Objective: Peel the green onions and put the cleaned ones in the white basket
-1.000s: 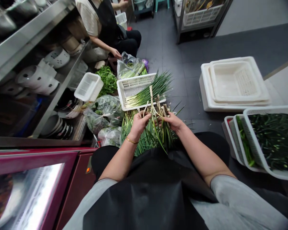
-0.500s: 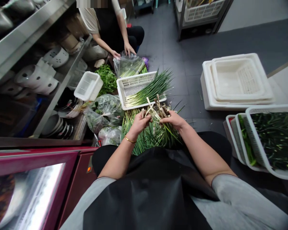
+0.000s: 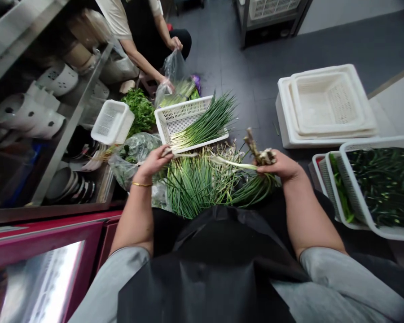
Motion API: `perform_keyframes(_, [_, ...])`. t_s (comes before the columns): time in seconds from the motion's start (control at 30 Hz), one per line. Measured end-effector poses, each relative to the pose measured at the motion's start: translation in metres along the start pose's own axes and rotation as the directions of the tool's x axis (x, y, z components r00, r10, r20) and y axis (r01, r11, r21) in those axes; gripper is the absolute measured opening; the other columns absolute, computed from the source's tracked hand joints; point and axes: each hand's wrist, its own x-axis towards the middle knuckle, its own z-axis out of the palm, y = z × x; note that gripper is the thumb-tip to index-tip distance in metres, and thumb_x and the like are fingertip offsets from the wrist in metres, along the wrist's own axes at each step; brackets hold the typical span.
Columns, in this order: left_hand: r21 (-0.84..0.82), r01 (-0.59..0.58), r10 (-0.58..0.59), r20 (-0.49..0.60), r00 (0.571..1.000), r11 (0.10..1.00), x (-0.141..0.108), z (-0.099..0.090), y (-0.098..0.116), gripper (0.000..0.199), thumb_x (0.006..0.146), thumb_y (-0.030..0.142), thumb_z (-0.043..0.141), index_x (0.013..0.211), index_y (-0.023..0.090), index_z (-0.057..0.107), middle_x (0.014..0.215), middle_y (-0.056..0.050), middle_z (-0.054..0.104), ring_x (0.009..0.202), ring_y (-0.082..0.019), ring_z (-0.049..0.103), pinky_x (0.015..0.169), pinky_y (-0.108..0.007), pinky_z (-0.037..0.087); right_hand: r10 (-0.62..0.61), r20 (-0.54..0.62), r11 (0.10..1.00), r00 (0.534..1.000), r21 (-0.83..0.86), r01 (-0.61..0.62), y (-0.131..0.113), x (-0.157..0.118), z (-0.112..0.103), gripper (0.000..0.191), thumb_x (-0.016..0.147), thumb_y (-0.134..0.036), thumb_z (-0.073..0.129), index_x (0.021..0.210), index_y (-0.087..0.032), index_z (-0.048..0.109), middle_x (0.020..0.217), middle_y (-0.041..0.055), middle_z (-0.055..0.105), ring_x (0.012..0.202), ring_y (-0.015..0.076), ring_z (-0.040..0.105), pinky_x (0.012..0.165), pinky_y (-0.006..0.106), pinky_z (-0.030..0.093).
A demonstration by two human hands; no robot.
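Observation:
My right hand [image 3: 281, 166] is closed round a bunch of scallions [image 3: 256, 190], their brown, dirty root ends sticking up and green leaves hanging below. One cleaned white stalk [image 3: 234, 163] points left from this grip. Well apart on the left, my left hand [image 3: 155, 160] pinches a pale scallion strip [image 3: 185, 155] that trails to the right. Below and between my hands lies a heap of scallions [image 3: 195, 186] with scattered peelings. Just beyond it, a white perforated basket [image 3: 185, 106] holds trimmed scallions [image 3: 205, 123], roots to the left and green tips over its right side.
Across from me, a co-worker's hands handle a plastic bag [image 3: 175, 67] of vegetables. Leafy greens [image 3: 139, 110] and a small white basket [image 3: 112, 121] are at left, beside a metal shelf [image 3: 76, 112]. Stacked white tubs [image 3: 326, 103] and a basket of green peppers [image 3: 387, 188] stand at right.
My hands have drawn apart from close together, the left moving left and the right moving right with the bunch. The co-worker has lifted one edge of the bag. The view has shifted slightly.

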Motion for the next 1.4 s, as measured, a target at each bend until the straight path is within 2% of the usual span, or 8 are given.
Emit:
perform_keyframes(0.13, [-0.176,0.067,-0.083,-0.090,0.992,0.982,0.004,0.001,-0.009,0.024,0.064,0.029,0.077,0.069,0.015,0.059,0.058,0.003,0.050,0.048,-0.007,0.038,0.043,-0.019,0.028,-0.040,-0.151,0.994,0.988,0.099,0.055,0.002,-0.006,-0.016,0.036,0.051,-0.037,0.087,0.074,-0.015,0.069,0.058,0.0016,0.064,0.049,0.0140,0.057,0.048,0.025,0.047])
perform_keyframes(0.43, [-0.694,0.289,-0.313,0.096,0.945,0.660,0.038,0.150,0.015,0.042,0.068,0.052,0.074,0.081,0.013,0.064,0.052,0.006,0.045,0.036,-0.002,0.025,0.037,-0.019,0.012,0.013,-0.042,1.000,0.999,-0.007,-0.013,-0.004,0.020,0.025,0.035,0.052,-0.035,0.086,0.076,-0.015,0.070,0.062,0.0013,0.065,0.055,0.0145,0.060,0.057,0.027,0.050])
perform_keyframes(0.73, [-0.371,-0.005,-0.153,-0.394,0.906,0.928,0.069,0.120,-0.007,0.013,0.070,0.024,0.069,0.066,0.012,0.067,0.049,0.004,0.048,0.045,-0.006,0.039,0.044,-0.020,0.027,-0.009,-0.025,0.995,1.000,-0.099,0.007,-0.002,0.019,0.032,0.030,0.055,-0.034,0.080,0.075,-0.015,0.069,0.065,0.0002,0.064,0.060,0.0142,0.060,0.063,0.028,0.050])
perform_keyframes(0.9, [-0.426,0.067,-0.331,-0.584,0.741,0.902,0.077,0.082,-0.031,0.018,0.067,0.027,0.072,0.068,0.013,0.060,0.049,0.006,0.048,0.040,-0.005,0.037,0.040,-0.019,0.024,-0.002,-0.048,0.997,0.999,-0.076,-0.002,-0.005,0.002,0.010,0.032,0.054,-0.036,0.082,0.074,-0.016,0.069,0.063,0.0013,0.064,0.055,0.0145,0.059,0.057,0.028,0.049])
perform_keyframes(1.0, [-0.509,0.204,-0.429,-0.374,0.822,0.836,0.064,0.083,-0.030,0.029,0.065,0.032,0.077,0.073,0.013,0.057,0.052,0.004,0.053,0.035,-0.002,0.030,0.037,-0.018,0.018,-0.037,-0.120,0.999,0.992,-0.037,0.032,-0.005,0.000,0.005,0.035,0.054,-0.037,0.083,0.078,-0.016,0.068,0.063,0.0010,0.064,0.055,0.0146,0.059,0.056,0.028,0.049])
perform_keyframes(1.13, [-0.649,0.283,-0.313,0.073,0.947,0.706,0.031,0.131,-0.004,0.051,0.061,0.048,0.081,0.092,0.015,0.056,0.068,-0.002,0.065,0.036,0.000,0.026,0.036,-0.017,0.014,-0.072,-0.140,0.997,0.988,-0.045,0.066,0.002,0.021,0.035,0.034,0.055,-0.036,0.083,0.076,-0.015,0.067,0.067,0.0005,0.064,0.060,0.0147,0.059,0.061,0.028,0.048])
perform_keyframes(1.27, [-0.718,0.233,-0.219,0.114,0.969,0.656,0.012,0.158,0.019,0.056,0.058,0.050,0.083,0.097,0.015,0.062,0.060,0.004,0.056,0.038,-0.002,0.031,0.037,-0.018,0.014,-0.095,-0.019,0.994,0.995,-0.047,0.094,0.018,0.047,0.077,0.033,0.053,-0.035,0.082,0.074,-0.014,0.068,0.069,0.0004,0.065,0.066,0.0167,0.061,0.067,0.031,0.048])
perform_keyframes(1.4, [-0.626,0.167,-0.222,-0.009,0.975,0.762,0.004,0.127,0.019,0.040,0.068,0.048,0.076,0.082,0.011,0.069,0.046,0.007,0.037,0.038,-0.003,0.027,0.037,-0.022,0.015,-0.091,-0.088,0.994,0.992,0.045,0.095,0.026,0.055,0.083,0.036,0.054,-0.035,0.082,0.081,-0.014,0.071,0.076,0.0033,0.069,0.072,0.0176,0.063,0.074,0.033,0.049])
